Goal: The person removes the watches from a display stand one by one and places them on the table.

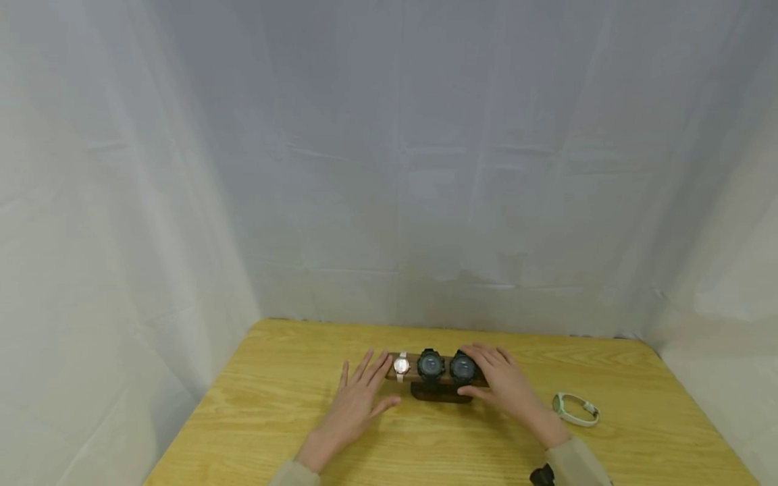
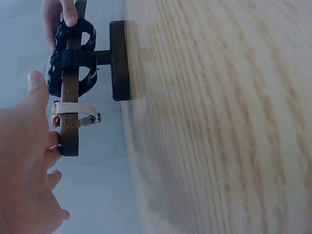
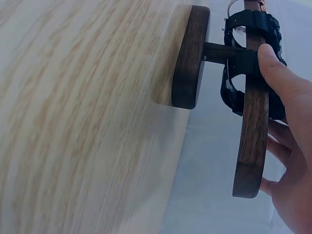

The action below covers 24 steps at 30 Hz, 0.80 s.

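A dark wooden watch stand (image 3: 253, 131), a bar on a post and base, stands on the table. A small white-strapped watch (image 1: 401, 365) sits near the bar's left end, with a black watch (image 1: 430, 364) in the middle and another black watch (image 1: 463, 368) to its right. My right hand (image 1: 507, 383) grips this right watch at the bar, thumb on the strap in front and fingers behind. My left hand (image 1: 355, 405) has its fingers spread, fingertips touching the bar's left end beside the white watch. It encloses nothing.
A pale green watch (image 1: 580, 420) lies on the wooden table (image 1: 273, 385) to the right. A black object (image 1: 541, 475), partly cut off, lies by the right sleeve. White curtains (image 1: 395, 202) hang behind and at both sides.
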{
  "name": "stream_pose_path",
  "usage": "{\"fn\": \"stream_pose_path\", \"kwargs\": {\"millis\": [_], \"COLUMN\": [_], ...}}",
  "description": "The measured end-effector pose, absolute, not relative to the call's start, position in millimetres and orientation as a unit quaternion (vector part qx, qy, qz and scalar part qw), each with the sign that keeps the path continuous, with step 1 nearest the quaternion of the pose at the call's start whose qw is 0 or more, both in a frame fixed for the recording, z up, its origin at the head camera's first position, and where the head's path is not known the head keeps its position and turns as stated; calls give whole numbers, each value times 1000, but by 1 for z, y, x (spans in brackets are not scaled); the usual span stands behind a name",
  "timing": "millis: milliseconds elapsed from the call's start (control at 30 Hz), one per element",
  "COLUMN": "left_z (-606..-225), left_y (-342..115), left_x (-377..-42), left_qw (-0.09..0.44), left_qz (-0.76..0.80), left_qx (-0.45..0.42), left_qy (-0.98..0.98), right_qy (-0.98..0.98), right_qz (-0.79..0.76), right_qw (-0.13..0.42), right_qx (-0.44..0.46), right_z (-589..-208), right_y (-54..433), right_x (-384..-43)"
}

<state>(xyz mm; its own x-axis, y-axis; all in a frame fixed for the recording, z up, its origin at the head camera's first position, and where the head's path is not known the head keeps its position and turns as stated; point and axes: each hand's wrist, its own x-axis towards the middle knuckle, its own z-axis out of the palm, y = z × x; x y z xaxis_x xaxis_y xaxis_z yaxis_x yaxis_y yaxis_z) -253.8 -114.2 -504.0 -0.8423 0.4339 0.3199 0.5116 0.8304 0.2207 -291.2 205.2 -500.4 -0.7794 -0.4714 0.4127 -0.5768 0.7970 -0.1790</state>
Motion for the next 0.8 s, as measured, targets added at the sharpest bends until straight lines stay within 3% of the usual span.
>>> {"fn": "stream_pose_path", "kwargs": {"millis": [467, 800], "left_z": [-502, -500], "left_y": [-115, -115], "left_x": [-252, -251], "left_qw": [129, 136], "left_qz": [-153, -144], "left_qx": [-249, -250], "left_qy": [-948, -948], "right_qy": [-921, -926], "right_qz": [160, 171], "right_qw": [209, 191], "right_qx": [288, 276], "right_z": [-501, -496], "right_y": [207, 217], "right_x": [-292, -286]}}
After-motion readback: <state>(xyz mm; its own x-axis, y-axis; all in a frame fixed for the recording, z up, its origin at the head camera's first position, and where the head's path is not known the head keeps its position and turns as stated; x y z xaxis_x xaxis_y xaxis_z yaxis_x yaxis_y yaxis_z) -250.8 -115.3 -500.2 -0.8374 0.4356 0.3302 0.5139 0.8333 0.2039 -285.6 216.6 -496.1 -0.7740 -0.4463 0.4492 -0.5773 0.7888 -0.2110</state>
